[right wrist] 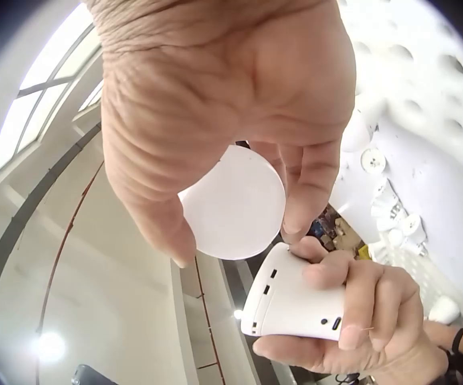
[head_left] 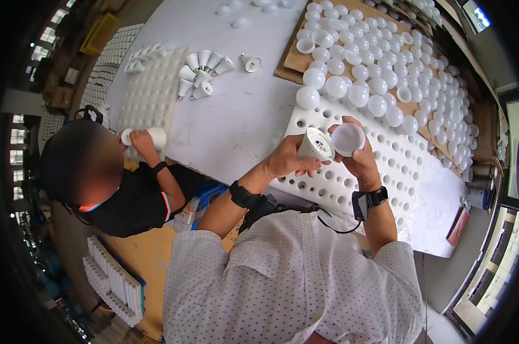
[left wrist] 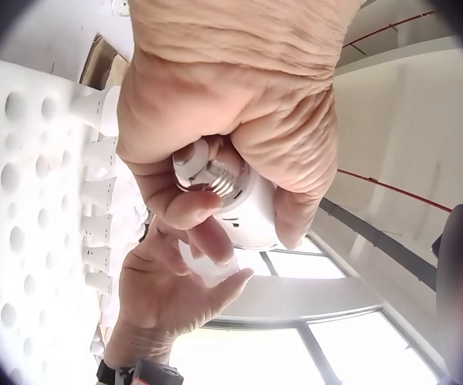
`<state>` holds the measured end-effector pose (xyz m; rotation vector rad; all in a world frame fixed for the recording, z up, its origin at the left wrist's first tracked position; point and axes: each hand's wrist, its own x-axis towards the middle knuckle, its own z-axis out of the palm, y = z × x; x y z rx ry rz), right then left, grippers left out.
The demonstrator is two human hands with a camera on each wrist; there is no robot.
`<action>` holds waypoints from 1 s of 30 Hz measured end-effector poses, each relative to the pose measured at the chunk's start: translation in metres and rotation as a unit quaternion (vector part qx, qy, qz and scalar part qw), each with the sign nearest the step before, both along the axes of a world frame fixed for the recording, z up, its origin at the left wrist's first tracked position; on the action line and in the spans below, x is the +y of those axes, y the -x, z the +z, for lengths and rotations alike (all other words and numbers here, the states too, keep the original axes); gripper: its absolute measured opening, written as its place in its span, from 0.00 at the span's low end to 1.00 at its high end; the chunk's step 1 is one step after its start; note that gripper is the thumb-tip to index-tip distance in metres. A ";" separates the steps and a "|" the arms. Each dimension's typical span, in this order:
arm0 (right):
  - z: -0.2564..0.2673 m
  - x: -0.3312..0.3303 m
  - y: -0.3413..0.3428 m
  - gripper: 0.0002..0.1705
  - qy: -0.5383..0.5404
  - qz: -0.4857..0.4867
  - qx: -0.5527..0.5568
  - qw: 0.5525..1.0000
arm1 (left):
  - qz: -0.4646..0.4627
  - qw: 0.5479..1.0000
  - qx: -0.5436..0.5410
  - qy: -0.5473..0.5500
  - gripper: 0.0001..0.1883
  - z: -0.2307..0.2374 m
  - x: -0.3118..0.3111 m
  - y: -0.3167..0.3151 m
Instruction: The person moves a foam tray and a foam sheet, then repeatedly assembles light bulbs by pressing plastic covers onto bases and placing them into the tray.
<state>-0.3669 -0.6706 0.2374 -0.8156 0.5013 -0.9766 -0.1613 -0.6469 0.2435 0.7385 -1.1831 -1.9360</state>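
In the head view my left hand (head_left: 283, 159) grips a white cone-shaped LED bulb base (head_left: 315, 145), its open face with the circuit board turned toward the right. My right hand (head_left: 362, 166) holds a white plastic bulb cover (head_left: 348, 140) by its sides, its round opening facing up toward me. Base and cover are side by side over the white foam tray (head_left: 398, 166). From the left wrist, the metal screw cap (left wrist: 222, 178) shows among the curled fingers. The right wrist view has the cover (right wrist: 235, 204) between thumb and fingers, close above the slotted base (right wrist: 295, 297).
Many white dome covers (head_left: 360, 71) crowd a cardboard sheet (head_left: 294, 57) behind the foam tray. Several bulb bases (head_left: 202, 71) lie grouped on the table (head_left: 236, 114). At left, another person (head_left: 128, 195) handles a white part beside a second foam tray (head_left: 153, 86).
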 end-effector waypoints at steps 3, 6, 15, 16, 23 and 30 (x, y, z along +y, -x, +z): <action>0.002 0.011 0.005 0.46 0.005 0.006 0.008 1.000 | -0.008 1.000 0.011 -0.013 0.28 0.002 0.009 0.004; 0.002 0.017 0.014 0.44 0.023 0.017 0.051 0.998 | -0.004 1.000 -0.004 -0.017 0.27 0.006 0.016 0.007; 0.035 0.035 0.010 0.45 0.339 0.059 0.423 0.838 | -0.038 0.985 -0.170 -0.013 0.21 0.018 0.029 0.005; 0.036 0.037 0.007 0.45 0.353 0.078 0.444 0.820 | -0.038 0.985 -0.169 -0.014 0.21 0.015 0.030 0.004; 0.036 0.045 -0.009 0.42 0.384 0.127 0.497 0.768 | -0.085 0.964 -0.252 -0.001 0.21 0.014 0.037 -0.005; 0.022 0.056 -0.030 0.35 0.480 -0.018 0.347 0.805 | -0.109 0.966 -0.236 0.003 0.22 0.009 0.040 -0.012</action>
